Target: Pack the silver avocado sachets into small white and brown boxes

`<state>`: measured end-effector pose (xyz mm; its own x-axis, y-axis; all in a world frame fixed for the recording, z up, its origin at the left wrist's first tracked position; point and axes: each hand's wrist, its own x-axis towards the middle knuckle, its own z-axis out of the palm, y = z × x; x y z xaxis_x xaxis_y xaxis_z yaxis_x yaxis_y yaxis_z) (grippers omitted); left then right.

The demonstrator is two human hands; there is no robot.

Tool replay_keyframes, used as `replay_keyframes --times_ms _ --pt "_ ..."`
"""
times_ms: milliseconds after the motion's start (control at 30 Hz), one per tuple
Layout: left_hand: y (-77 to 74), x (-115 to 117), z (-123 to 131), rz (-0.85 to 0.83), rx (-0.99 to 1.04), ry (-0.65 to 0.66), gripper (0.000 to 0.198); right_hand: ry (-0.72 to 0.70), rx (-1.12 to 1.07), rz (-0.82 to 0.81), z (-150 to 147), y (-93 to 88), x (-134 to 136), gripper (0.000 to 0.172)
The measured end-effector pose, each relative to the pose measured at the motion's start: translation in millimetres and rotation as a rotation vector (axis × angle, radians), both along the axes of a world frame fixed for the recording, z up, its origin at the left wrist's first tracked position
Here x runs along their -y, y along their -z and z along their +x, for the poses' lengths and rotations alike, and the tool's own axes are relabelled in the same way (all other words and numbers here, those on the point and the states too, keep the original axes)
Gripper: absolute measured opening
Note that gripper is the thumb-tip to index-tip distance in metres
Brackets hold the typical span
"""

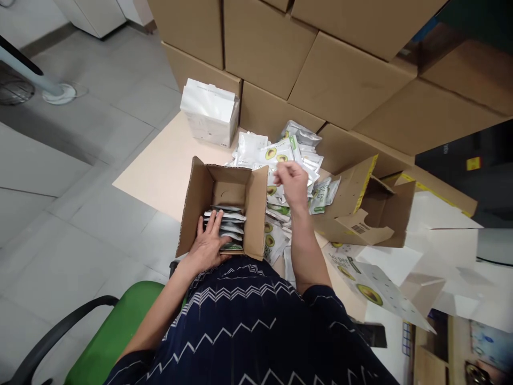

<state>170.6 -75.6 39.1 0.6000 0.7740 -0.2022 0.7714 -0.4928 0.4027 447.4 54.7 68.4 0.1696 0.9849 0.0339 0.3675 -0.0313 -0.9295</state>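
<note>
An uncovered cardboard box (256, 214) sits against my body, with a row of flat pouches (232, 227) standing on edge inside. My left hand (208, 243) reaches over its near left side, fingers spread and resting on the pouches. To the right of the box, my right hand (292, 182) is over a loose heap of white pouches (276, 152) printed with avocado halves. Its fingers are curled together near one pouch; whether they pinch its edge is hidden.
A white carton (210, 115) stands at the back left of the table (156, 166). Stacked brown cartons (264, 43) wall off the back. To the right lie an opened cardboard box (368, 208) and a white avocado-printed carton (372, 283). A green chair (120, 326) is at lower left.
</note>
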Motion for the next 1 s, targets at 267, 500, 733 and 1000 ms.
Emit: replay_keyframes --times_ms 267,500,733,1000 --pt "4.9 -0.4 -1.2 0.012 0.002 0.0 0.038 0.351 0.331 -0.356 57.0 108.5 -18.7 0.032" --pt "3.1 0.4 0.0 0.012 -0.009 -0.008 0.037 0.209 0.284 -0.402 42.1 109.9 -20.9 0.029" --pt "-1.8 -0.1 0.4 -0.004 -0.019 -0.005 0.035 0.042 0.301 -0.187 48.6 64.3 4.9 0.024" --pt "-38.1 -15.2 3.6 -0.168 0.217 -0.063 0.039 0.209 0.085 0.115 58.5 14.1 38.6 0.023"
